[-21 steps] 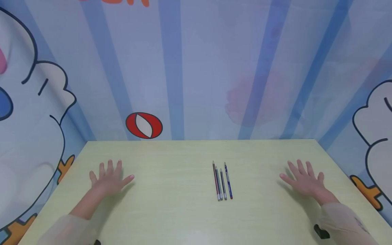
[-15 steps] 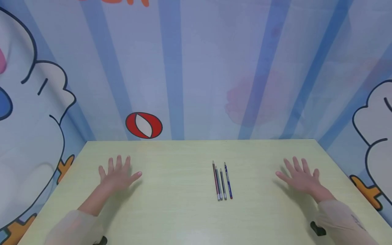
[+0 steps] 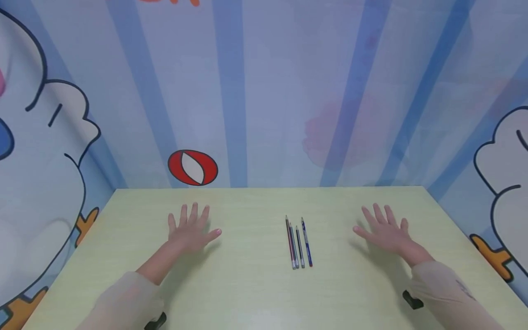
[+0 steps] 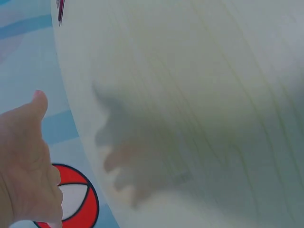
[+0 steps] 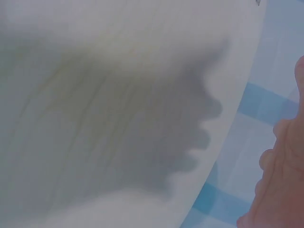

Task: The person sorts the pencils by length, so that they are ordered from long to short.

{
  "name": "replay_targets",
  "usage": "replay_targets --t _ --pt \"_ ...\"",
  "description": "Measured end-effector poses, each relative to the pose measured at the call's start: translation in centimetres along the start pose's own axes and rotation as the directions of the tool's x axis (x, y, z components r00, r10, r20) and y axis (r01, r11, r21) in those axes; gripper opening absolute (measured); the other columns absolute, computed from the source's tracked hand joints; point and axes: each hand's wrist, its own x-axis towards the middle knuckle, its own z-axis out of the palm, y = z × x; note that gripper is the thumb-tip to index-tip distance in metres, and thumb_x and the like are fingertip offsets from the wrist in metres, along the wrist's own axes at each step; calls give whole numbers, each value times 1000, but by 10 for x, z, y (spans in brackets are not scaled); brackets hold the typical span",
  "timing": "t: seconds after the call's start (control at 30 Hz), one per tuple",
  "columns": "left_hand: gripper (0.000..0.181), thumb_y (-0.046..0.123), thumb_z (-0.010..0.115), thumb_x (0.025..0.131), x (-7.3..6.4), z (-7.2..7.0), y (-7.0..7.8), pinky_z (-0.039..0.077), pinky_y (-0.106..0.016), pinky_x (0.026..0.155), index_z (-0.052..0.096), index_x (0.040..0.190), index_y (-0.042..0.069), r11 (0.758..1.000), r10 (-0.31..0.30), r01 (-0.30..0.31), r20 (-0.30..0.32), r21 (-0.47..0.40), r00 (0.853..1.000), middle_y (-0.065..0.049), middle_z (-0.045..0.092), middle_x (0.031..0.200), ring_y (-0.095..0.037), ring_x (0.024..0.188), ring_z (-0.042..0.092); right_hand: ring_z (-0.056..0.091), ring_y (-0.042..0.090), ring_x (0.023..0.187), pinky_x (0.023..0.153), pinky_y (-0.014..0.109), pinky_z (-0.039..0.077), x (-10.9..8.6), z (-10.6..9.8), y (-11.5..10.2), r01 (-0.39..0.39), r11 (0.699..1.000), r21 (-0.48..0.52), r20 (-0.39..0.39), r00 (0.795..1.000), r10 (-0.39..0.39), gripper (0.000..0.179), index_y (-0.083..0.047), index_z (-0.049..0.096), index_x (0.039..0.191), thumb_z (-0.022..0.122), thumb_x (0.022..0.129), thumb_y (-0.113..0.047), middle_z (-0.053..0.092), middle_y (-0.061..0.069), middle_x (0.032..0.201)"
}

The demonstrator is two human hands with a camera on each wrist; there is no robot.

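Note:
Several pencils lie side by side on the table, pointed ends away from me. In the head view, the leftmost is a dark red pencil (image 3: 289,243); a dark pencil (image 3: 300,247) lies nearer the right, and a blue patterned pencil (image 3: 307,243) lies slightly apart at the right end. My left hand (image 3: 189,233) hovers over the table left of them, fingers spread, holding nothing. On the other side, my right hand (image 3: 386,233) also hovers with spread fingers and holds nothing. Each casts a shadow on the tabletop. A pencil tip (image 4: 60,13) shows at the left wrist view's top edge.
The pale wooden table (image 3: 247,293) ends at a blue striped backdrop (image 3: 280,91) printed with cartoon figures and a red and white ball (image 3: 192,167). Black wrist bands, such as the right one (image 3: 413,300), show under both sleeves.
Both hands have moved inward towards the pencils and slightly forward, the left one farther. Fingers stay spread, and the pencils lie as before.

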Motion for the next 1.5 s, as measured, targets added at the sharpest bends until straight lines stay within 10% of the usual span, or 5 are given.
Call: replay_targets --t 0.9,1.17,1.33,1.5 --pt "73 57 42 83 18 38 103 -1 -59 102 18 142 20 981 195 -195 -56 3 979 -13 13 148 -34 136 1 -3 41 133 95 68 5 25 24 -80 172 984 -40 -55 983 -174 80 -13 16 142 43 82 -59 5 19 147" --pt "64 47 51 84 20 45 126 25 -50 100 34 135 12 973 223 -230 -135 -37 965 -14 39 136 -32 126 33 11 43 132 96 63 19 31 36 -95 255 967 8 -103 962 -253 82 -6 16 141 56 80 -45 10 22 145" --pt "52 36 58 82 26 50 137 44 -39 82 47 125 8 950 198 -233 -174 -210 965 -9 60 110 -25 100 56 33 41 123 97 52 30 34 41 -104 254 957 141 -130 963 -237 82 0 20 139 66 77 -31 28 27 138" --pt "44 27 62 80 32 55 143 46 -30 68 52 117 6 861 126 -165 -113 -482 986 -5 65 88 -17 77 61 56 32 94 80 41 46 41 47 -111 151 951 268 -126 985 -121 74 2 31 134 68 74 -21 52 24 117"
